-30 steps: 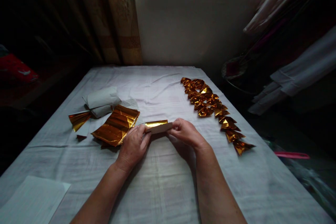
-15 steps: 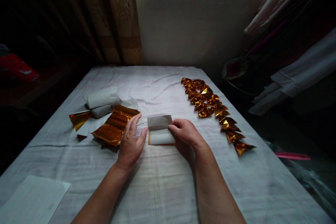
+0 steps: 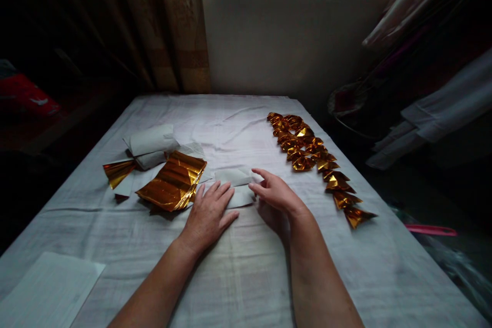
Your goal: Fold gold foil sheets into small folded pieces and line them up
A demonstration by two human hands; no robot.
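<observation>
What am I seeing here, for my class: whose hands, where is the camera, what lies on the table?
No machine: a person works bare-handed, filmed by a camera on their head, looking down. The left hand lies flat on a folded sheet, white side up; the right hand touches its right edge. Neither grips anything. On the cloth-covered table lie a stack of gold foil sheets at left and a row of folded gold foil pieces at right.
</observation>
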